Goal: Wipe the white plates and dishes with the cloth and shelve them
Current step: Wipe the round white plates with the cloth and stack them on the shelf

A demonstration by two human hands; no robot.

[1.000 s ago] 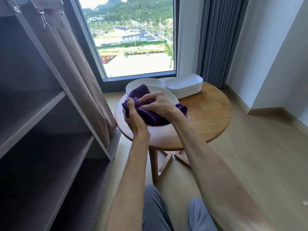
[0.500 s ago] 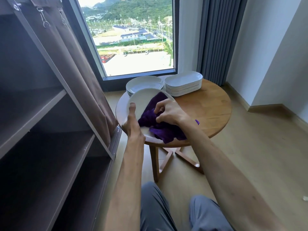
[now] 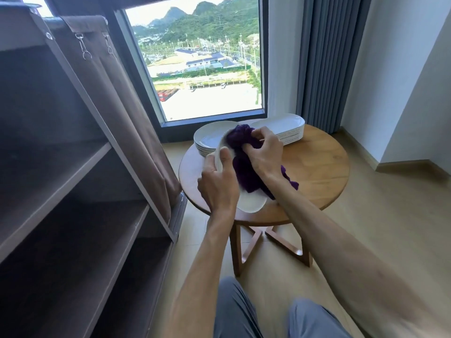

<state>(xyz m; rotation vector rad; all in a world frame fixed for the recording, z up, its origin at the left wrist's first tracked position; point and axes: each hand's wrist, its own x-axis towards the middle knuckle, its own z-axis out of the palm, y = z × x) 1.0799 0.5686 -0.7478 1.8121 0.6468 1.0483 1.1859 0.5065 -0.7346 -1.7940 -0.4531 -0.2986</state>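
Note:
My left hand (image 3: 218, 181) grips the left rim of a white plate (image 3: 251, 202), thumb on its face, and holds it tilted above the round wooden table (image 3: 314, 167). My right hand (image 3: 262, 154) clutches a bunched purple cloth (image 3: 241, 167) and presses it against the plate's upper face. The cloth's tail hangs past the plate's right edge. Behind them on the table sit a stack of round white plates (image 3: 207, 139) and a stack of oblong white dishes (image 3: 285, 128).
A brown fabric-covered shelf unit (image 3: 73, 191) with open shelves stands to the left, its curtain (image 3: 127, 113) drawn aside. A window (image 3: 202, 69) and grey drapes (image 3: 327, 64) lie behind the table. My knees (image 3: 268, 313) are at the bottom, over wooden floor (image 3: 378, 228).
The cloth and my right hand moved from the plate's lower part up to its top edge. The plate is tilted more steeply. My view has shifted upward.

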